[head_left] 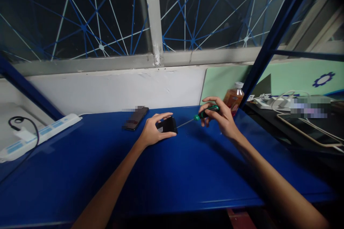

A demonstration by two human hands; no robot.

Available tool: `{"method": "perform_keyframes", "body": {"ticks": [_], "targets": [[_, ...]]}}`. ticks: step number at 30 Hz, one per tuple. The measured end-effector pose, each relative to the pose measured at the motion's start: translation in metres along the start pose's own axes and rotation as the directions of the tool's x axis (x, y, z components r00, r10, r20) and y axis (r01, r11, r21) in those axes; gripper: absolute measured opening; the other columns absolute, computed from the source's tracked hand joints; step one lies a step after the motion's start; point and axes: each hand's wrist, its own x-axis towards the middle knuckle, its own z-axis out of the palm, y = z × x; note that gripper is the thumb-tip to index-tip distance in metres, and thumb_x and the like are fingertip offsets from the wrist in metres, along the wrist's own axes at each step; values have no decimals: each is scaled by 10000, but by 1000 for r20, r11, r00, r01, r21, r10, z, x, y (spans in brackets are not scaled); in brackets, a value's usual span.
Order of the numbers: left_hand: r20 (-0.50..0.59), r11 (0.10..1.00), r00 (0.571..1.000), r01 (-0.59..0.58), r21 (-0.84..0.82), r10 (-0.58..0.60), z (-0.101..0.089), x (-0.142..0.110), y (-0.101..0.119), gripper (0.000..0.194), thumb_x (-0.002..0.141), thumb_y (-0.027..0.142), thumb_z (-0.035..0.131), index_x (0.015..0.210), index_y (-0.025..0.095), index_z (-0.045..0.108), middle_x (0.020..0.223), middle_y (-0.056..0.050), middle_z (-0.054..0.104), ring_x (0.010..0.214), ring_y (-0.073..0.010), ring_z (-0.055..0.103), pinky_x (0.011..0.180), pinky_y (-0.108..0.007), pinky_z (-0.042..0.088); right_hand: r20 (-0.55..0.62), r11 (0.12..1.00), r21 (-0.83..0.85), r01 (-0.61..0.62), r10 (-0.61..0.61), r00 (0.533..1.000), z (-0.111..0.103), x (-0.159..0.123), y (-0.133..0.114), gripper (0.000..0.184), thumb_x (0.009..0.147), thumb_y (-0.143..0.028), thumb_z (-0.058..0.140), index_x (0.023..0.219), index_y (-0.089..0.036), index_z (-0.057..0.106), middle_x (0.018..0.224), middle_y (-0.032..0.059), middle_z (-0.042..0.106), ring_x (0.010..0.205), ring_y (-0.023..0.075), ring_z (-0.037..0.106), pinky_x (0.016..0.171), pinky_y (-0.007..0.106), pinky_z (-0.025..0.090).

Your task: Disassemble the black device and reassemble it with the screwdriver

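Between the thumb and fingers of my left hand (153,128) is a small black box-like device (168,125) with a pale label patch, held at the blue tabletop; I cannot make out its exact kind. My right hand (220,114) is closed around the green and black handle of a screwdriver (202,113). Its thin metal shaft points left, and the tip meets or nearly meets the right end of the black device. Behind my left hand, a dark phone (137,118) lies flat on the table.
A white power strip (40,137) with a black cable lies along the left side of the blue table (172,175). At the back right stands a bottle (233,98) of amber drink. Further right, a tablet-like device (306,128) and white cables lie on a dark surface.
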Motion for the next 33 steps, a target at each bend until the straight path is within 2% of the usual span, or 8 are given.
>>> {"method": "perform_keyframes", "body": {"ticks": [5, 8, 10, 15, 24, 26, 29, 33], "targets": [[19, 1000, 1000, -18, 0, 18, 1, -1, 4, 633, 664, 400, 799, 1242, 246, 592, 1128, -93, 656, 1051, -268, 591, 868, -425, 511, -180, 984, -174, 39, -71, 981, 3, -2, 1, 256, 817, -346, 682, 999, -211, 564, 715, -22, 557, 385, 85, 545, 339, 228, 436], [13, 1000, 999, -31, 4, 31, 1, -1, 4, 627, 676, 412, 792, 1246, 250, 588, 1139, -90, 656, 1062, -269, 584, 872, -427, 510, -214, 953, -300, 40, -108, 971, 2, -4, 2, 213, 811, -358, 689, 927, -196, 617, 644, -29, 533, 362, 78, 524, 317, 215, 399], [7, 999, 999, -32, 4, 32, 1, -1, 1, 628, 676, 410, 792, 1247, 247, 587, 1136, -91, 656, 1061, -267, 583, 868, -421, 515, -175, 959, -281, 45, -98, 980, 1, -4, 2, 233, 841, -363, 650, 1004, -202, 607, 704, -13, 569, 387, 84, 547, 353, 229, 436], [-8, 1000, 1000, -28, 10, 28, 1, -1, -3, 628, 666, 403, 799, 1238, 244, 593, 1121, -86, 657, 1042, -256, 592, 870, -410, 520, 55, 999, 5, 45, -45, 997, -3, -1, 5, 402, 843, -317, 643, 1189, -251, 449, 921, 26, 619, 486, 121, 617, 458, 298, 522], [18, 998, 998, -57, 10, 57, 5, 0, 0, 632, 662, 386, 805, 1237, 235, 592, 1117, -86, 662, 1036, -249, 583, 918, -437, 497, -132, 981, -194, 8, -35, 991, 3, -1, 4, 294, 793, -345, 714, 1003, -202, 565, 598, -49, 540, 351, 86, 517, 322, 229, 423], [18, 998, 998, -59, 18, 58, 6, 0, -1, 636, 657, 394, 807, 1235, 237, 594, 1112, -85, 664, 1028, -251, 587, 916, -442, 496, -98, 986, -167, -1, -16, 995, 4, -2, 3, 314, 821, -367, 680, 1051, -206, 538, 642, -28, 588, 407, 107, 568, 375, 244, 466], [16, 998, 998, -53, 26, 53, 6, -1, -1, 636, 652, 400, 806, 1230, 239, 597, 1094, -86, 666, 1013, -255, 595, 911, -451, 497, 16, 999, -29, -20, 21, 1000, 2, -1, 1, 399, 812, -373, 684, 1110, -227, 463, 875, 37, 661, 541, 152, 653, 445, 282, 519], [18, 1000, 1000, -22, 8, 22, 5, -1, 0, 639, 654, 395, 799, 1237, 236, 593, 1087, -92, 654, 1006, -252, 603, 888, -439, 515, 71, 998, 15, -62, 60, 996, -3, 1, -1, 393, 778, -341, 724, 1049, -224, 463, 917, 59, 684, 476, 144, 637, 418, 295, 510]]}}
